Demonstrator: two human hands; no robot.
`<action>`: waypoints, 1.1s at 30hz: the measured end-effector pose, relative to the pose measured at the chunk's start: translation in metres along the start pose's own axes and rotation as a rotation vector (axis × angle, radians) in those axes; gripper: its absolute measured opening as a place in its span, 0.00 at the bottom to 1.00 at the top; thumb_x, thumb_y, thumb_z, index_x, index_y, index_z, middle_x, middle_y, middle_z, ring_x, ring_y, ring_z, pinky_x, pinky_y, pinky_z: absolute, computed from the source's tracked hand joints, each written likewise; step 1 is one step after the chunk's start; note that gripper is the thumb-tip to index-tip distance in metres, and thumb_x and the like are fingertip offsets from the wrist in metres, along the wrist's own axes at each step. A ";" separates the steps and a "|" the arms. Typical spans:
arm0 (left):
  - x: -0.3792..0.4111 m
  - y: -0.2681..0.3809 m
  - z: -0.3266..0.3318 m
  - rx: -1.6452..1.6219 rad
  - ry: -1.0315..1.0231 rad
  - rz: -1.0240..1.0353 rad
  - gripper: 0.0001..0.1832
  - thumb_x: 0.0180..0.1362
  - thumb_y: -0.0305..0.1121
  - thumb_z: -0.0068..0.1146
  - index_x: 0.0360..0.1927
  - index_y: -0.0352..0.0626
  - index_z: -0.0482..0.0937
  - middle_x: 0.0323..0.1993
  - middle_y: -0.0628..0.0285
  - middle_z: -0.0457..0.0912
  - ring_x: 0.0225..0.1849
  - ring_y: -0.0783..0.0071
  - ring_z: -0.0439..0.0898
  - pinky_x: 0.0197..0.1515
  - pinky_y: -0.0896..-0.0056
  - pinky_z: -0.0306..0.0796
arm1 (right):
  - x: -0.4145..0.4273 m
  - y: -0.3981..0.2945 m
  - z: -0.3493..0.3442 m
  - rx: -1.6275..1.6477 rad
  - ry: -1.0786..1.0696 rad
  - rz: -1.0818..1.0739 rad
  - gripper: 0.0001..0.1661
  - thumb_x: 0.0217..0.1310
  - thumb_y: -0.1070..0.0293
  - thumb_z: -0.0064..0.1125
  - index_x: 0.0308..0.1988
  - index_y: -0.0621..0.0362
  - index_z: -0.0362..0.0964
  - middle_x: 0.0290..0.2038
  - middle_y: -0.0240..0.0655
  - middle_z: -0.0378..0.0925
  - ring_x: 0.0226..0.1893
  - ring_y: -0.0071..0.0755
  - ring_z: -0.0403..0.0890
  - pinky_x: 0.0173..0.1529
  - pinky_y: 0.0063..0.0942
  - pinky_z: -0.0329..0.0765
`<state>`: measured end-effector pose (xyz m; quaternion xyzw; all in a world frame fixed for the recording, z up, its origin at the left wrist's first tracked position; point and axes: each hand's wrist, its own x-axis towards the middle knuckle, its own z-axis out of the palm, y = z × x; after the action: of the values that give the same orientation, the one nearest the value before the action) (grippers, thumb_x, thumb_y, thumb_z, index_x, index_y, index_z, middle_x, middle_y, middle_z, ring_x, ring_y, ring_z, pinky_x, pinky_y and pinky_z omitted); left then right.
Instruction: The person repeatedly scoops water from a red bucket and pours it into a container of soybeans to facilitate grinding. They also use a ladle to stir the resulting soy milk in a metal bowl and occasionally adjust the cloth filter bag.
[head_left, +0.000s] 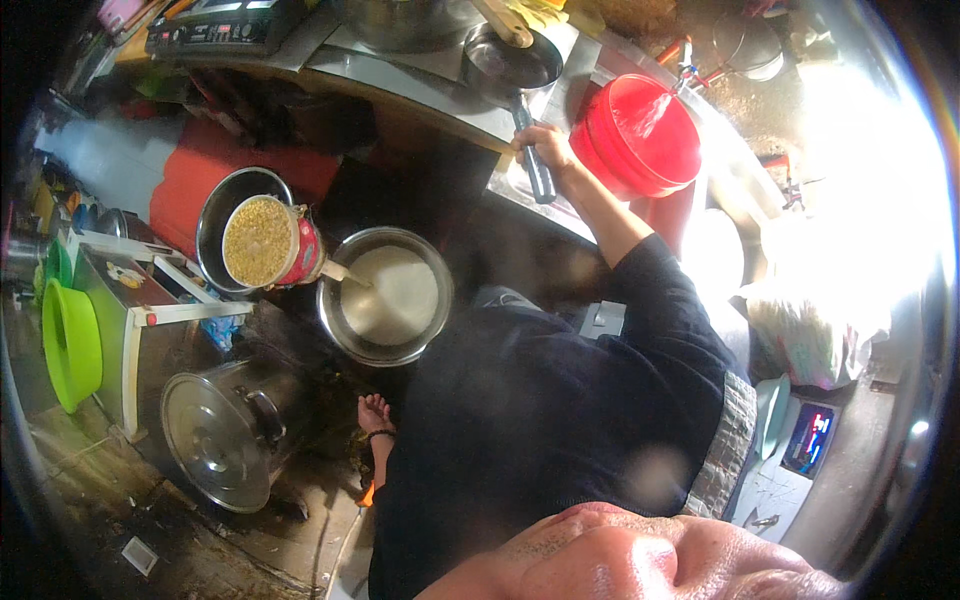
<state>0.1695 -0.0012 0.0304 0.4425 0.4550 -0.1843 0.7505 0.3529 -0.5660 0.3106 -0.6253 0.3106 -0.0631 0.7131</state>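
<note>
My right hand (550, 150) is shut on the grey handle of a dark metal saucepan (504, 64), whose bowl is over the counter. Beside that hand, a red plastic bucket (592, 146) stands under a tap (686, 73) with water running into it. My left hand (374, 412) hangs low at my side, its fingers loosely curled and nothing in them. Ahead of it is a steel basin (442, 277) with pale, milky liquid. A grinder's hopper (259, 241), full of yellow beans or kernels, sits beside it, and its spout (341, 271) reaches over the basin.
A lidded steel stockpot (214, 442) stands on the floor at left, near a small cabinet (112, 322) and a green basin (71, 349). Another steel bowl (212, 206) is behind the hopper. A large pot (405, 22) and an induction cooker (217, 31) occupy the counter.
</note>
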 end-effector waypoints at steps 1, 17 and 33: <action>-0.002 0.002 0.002 0.038 0.044 -0.003 0.20 0.62 0.49 0.43 0.25 0.44 0.71 0.28 0.65 0.77 0.26 0.74 0.72 0.26 0.76 0.64 | 0.008 0.003 -0.006 0.021 0.023 0.007 0.07 0.51 0.70 0.49 0.27 0.62 0.70 0.20 0.34 0.72 0.15 0.24 0.73 0.19 0.21 0.69; 0.043 0.001 -0.007 -0.138 -0.333 -0.231 0.22 0.65 0.46 0.35 0.16 0.49 0.54 0.19 0.67 0.51 0.21 0.74 0.47 0.26 0.68 0.43 | 0.069 -0.001 -0.129 -1.402 0.506 -0.359 0.24 0.55 0.44 0.49 0.33 0.54 0.74 0.32 0.49 0.77 0.36 0.50 0.80 0.39 0.42 0.75; 0.030 0.019 0.065 0.298 -0.117 -0.128 0.19 0.61 0.49 0.44 0.28 0.44 0.75 0.29 0.61 0.77 0.33 0.65 0.74 0.34 0.67 0.65 | 0.027 0.031 -0.266 -1.422 0.836 -0.048 0.24 0.56 0.45 0.41 0.35 0.50 0.76 0.35 0.43 0.79 0.37 0.51 0.80 0.43 0.44 0.76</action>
<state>0.2315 -0.0410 0.0269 0.5075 0.4053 -0.3227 0.6885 0.2266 -0.7993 0.2656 -0.8590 0.5025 -0.0941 -0.0288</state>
